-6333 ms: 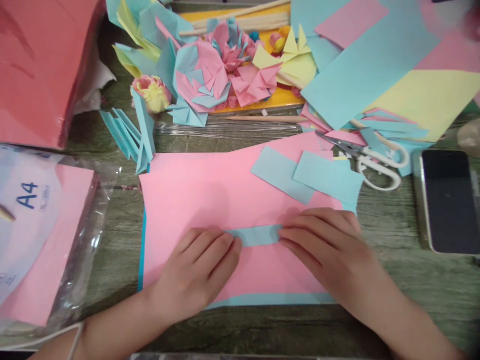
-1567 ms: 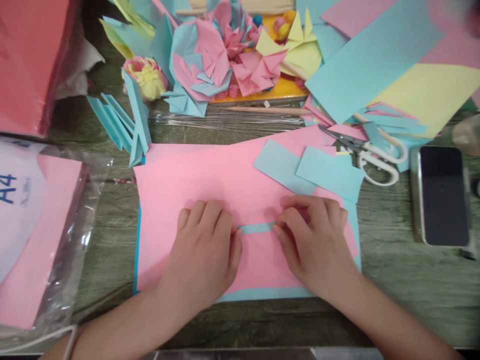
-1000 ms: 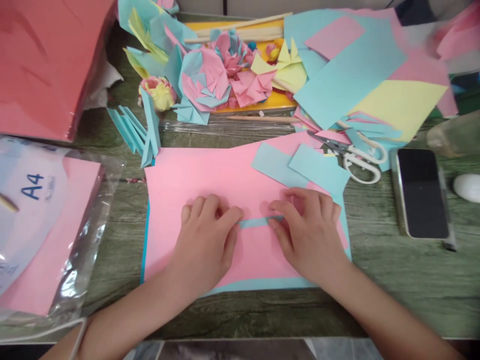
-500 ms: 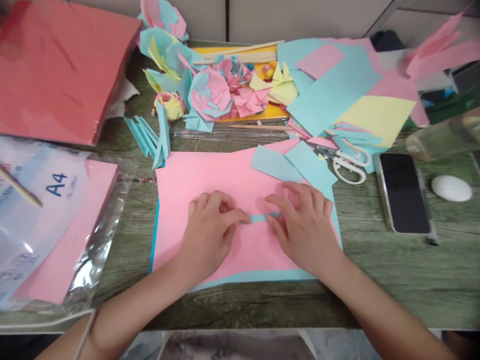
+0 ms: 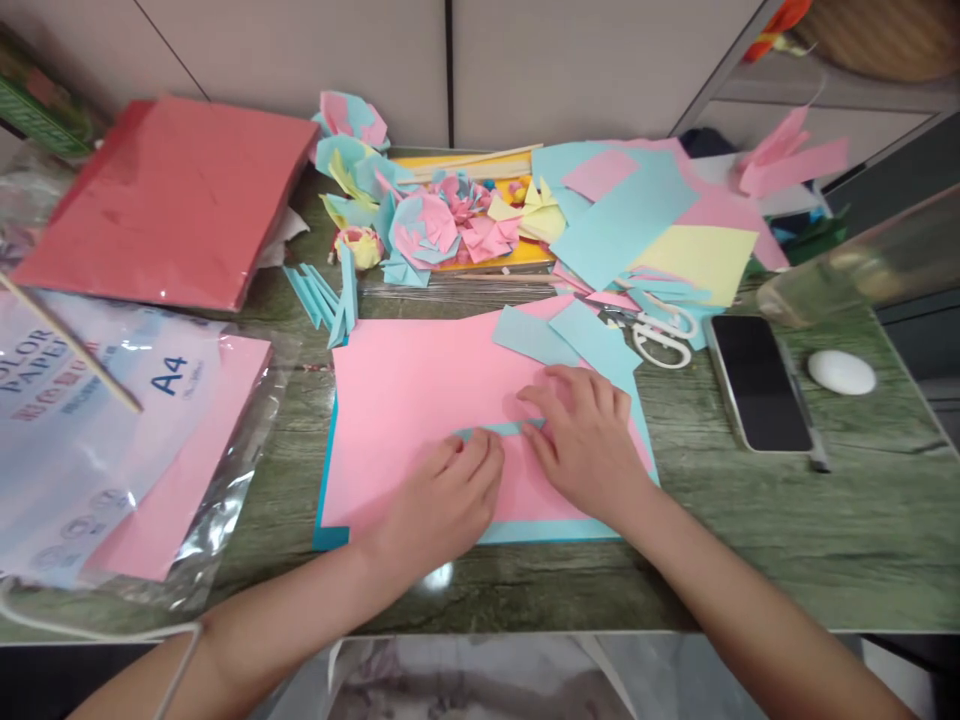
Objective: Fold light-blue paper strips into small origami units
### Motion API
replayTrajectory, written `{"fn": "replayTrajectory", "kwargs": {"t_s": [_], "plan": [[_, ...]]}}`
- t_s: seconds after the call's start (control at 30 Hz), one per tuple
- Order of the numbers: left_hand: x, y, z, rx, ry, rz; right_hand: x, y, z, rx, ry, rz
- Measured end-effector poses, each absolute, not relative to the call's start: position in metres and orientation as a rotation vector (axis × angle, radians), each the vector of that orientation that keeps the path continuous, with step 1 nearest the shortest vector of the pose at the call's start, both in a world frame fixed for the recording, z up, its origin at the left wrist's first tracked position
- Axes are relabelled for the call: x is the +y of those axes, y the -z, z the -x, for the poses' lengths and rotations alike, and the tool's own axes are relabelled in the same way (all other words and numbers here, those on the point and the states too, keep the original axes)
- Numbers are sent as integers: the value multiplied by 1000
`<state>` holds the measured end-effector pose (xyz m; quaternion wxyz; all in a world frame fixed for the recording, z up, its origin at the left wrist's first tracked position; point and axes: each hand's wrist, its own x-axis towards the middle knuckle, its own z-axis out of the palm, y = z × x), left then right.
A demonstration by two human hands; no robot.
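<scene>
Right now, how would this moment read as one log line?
left hand: over narrow blue strip | right hand: open, by strip's right end | under strip: pink sheet | right of sheet: phone

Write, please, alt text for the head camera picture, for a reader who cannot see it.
A person's left hand and right hand are at a narrow blue paper strip on a pink sheet. Paper flowers lie behind; scissors and a phone lie to the right.

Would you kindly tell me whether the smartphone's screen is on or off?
Off, it seems: the smartphone's screen faces up and looks black, with nothing lit.
</scene>
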<state>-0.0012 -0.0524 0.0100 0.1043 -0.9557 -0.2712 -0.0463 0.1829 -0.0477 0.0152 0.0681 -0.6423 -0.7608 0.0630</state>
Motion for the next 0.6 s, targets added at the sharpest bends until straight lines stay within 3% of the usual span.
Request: {"fn": "replayTrajectory", "kwargs": {"t_s": [0.6], "plan": [[-51, -22, -7, -1020, -93, 2908, -49, -22, -186, -2239, -151, 1831]]}}
